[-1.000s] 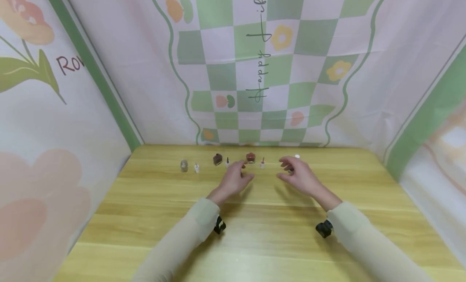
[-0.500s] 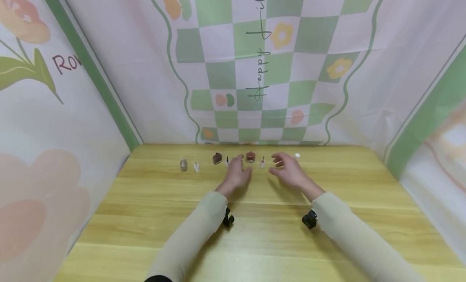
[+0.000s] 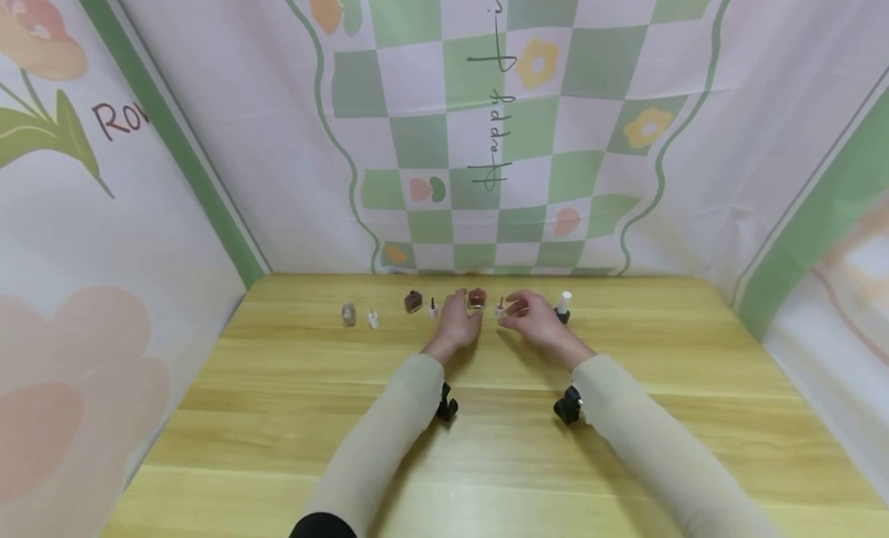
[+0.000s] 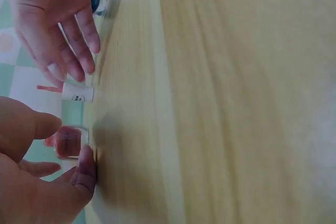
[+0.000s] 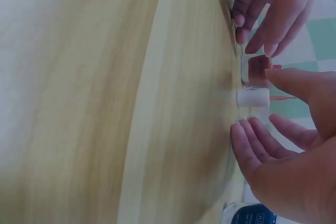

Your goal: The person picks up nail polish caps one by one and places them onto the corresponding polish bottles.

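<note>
An uncapped red nail polish bottle [image 3: 477, 298] stands near the table's back edge. My left hand [image 3: 454, 323] is just left of it, thumb and fingers apart; in the left wrist view they frame the bottle [image 4: 69, 143] without closing on it. Right of the bottle stands its white cap [image 3: 499, 311], brush pointing up. My right hand [image 3: 538, 322] reaches in from the right. In the right wrist view the white cap [image 5: 253, 98] lies between my right thumb and spread fingers, with a gap below it.
A dark blue polish bottle [image 3: 562, 317] with its white cap on stands right of my right hand. To the left are an open dark purple bottle [image 3: 413, 302], its brush cap [image 3: 434, 311], an open greyish glitter bottle [image 3: 349, 316] and another brush cap [image 3: 373, 319]. A checked curtain [image 3: 479, 137] hangs behind.
My right hand has moved left from in front of the dark blue bottle to the red bottle's brush cap, uncovering the blue one. My left hand has shifted slightly right, towards the red bottle.
</note>
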`<state>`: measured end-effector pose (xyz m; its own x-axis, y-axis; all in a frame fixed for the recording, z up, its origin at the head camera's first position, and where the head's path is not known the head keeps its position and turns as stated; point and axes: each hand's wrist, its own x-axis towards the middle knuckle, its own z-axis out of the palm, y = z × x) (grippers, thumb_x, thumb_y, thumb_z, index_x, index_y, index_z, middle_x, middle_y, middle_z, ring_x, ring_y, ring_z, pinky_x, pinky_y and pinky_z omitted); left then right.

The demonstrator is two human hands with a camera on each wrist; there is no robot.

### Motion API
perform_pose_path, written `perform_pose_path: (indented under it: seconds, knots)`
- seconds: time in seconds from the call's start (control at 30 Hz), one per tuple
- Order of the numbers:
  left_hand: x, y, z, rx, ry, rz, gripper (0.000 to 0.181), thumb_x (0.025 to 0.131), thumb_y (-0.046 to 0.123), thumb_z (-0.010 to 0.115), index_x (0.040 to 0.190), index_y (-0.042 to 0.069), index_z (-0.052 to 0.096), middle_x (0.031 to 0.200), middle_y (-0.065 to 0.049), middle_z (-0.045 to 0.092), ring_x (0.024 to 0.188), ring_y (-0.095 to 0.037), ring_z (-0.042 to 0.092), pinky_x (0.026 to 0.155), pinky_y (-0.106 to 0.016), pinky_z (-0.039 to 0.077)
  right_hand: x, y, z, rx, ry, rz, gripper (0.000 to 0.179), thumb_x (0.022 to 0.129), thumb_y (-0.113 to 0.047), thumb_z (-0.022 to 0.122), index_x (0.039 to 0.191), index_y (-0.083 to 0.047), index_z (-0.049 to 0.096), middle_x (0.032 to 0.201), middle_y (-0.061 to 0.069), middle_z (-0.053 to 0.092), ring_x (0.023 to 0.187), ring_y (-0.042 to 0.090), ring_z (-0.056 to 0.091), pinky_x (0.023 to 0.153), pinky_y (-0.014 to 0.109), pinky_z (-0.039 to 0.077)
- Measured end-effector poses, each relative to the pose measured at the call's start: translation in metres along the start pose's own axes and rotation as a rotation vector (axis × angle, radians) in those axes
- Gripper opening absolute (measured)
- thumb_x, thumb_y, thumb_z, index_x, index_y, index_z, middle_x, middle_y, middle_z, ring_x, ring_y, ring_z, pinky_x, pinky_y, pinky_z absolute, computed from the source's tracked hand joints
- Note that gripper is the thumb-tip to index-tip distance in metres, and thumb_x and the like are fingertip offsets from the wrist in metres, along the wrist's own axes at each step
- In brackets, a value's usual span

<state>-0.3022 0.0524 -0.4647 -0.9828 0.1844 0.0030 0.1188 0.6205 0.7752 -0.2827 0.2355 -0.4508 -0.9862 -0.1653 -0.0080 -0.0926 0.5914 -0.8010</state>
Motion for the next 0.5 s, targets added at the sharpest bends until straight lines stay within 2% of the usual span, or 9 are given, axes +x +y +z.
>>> perform_pose_path:
  seconds: [0.2, 0.5]
  knots:
    - [0.006, 0.001, 0.001, -0.010, 0.025, 0.006, 0.061, 0.100, 0.013, 0.063, 0.152, -0.005, 0.038, 0.149, -0.029, 0.045, 0.138, -0.041, 0.046, 0.118, -0.049, 0.035, 0.009, 0.002, 0.002, -0.006, 0.029, 0.034, 0.055, 0.091, -0.013, 0.076, 0.135, 0.009, 0.052, 0.121, 0.027, 0.065, 0.112, 0.039, 0.062, 0.098, 0.049, 0.052]
    - [0.009, 0.000, 0.003, -0.001, 0.067, 0.006, 0.050, 0.096, 0.007, 0.065, 0.143, -0.003, 0.050, 0.134, -0.024, 0.056, 0.123, -0.037, 0.057, 0.110, -0.045, 0.046, 0.014, 0.004, 0.006, -0.008, 0.060, 0.056, 0.040, 0.090, -0.011, 0.076, 0.125, 0.004, 0.063, 0.116, 0.021, 0.068, 0.106, 0.034, 0.064, 0.092, 0.042, 0.054]
